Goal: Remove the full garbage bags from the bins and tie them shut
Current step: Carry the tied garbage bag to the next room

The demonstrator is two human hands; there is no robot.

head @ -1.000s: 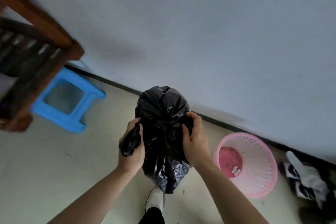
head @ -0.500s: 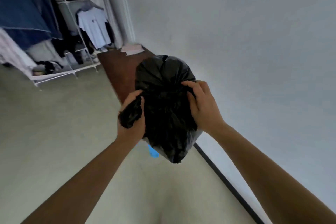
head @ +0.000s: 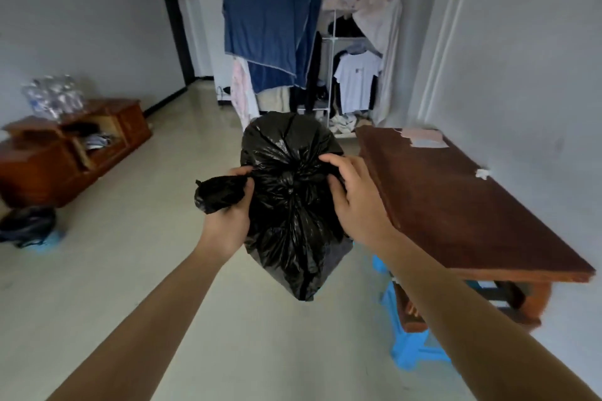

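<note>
Both hands hold a full black garbage bag (head: 293, 205) in the air above the floor, beside a wooden table (head: 456, 205); the left hand (head: 229, 221) grips a twisted tail of plastic; the right hand (head: 353, 198) seems to pinch the gathered neck

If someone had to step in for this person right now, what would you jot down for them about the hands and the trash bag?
Left hand: grips a bunched tail of the black garbage bag.
Right hand: fingers curled into the bag's gathered top.
Bag: full, out of its bin, held in the air above the floor, beside the wooden table.
Done: bag removed, mouth gathered.
Left: finish the knot; I cannot tell whether it is tight. No bin is in view.
</note>
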